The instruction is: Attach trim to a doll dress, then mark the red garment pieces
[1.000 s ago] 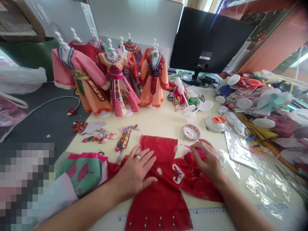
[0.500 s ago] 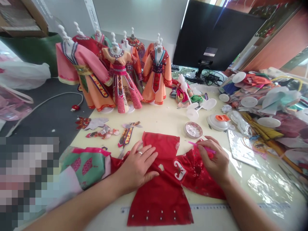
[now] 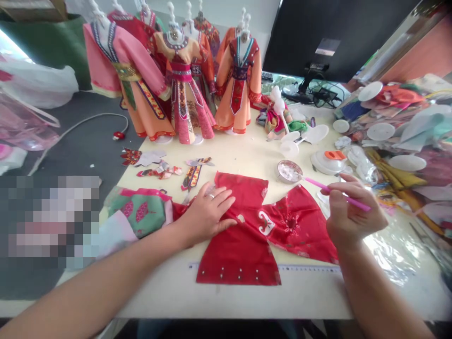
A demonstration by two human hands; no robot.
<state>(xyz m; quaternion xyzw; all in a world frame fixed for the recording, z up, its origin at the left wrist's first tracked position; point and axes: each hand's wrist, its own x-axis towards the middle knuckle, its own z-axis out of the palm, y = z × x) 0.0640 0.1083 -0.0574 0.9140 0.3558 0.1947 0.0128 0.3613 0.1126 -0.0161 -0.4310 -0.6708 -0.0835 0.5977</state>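
A small red satin garment lies flat, with a white scroll-shaped patch, a flower pattern on its right sleeve and a row of small pearl-like beads along its hem. My left hand, wearing a ring, rests on the garment's left side with its fingers spread, holding nothing. Pinched in my right hand is a slim pink pen-like stick. Its pale tip points left, at the rim of a small round dish with tiny shiny pieces inside. Whether the tip touches them, I cannot tell.
Several dressed doll forms stand at the back left, and a monitor at the back right. Fabric scraps pile up on the right. A ruler lies below the garment. Green printed cloth lies left.
My right hand has moved right, off the red sleeve, and the stick's tip has gone from above the sleeve to the dish. My left hand stays on the garment. The view has tilted down.
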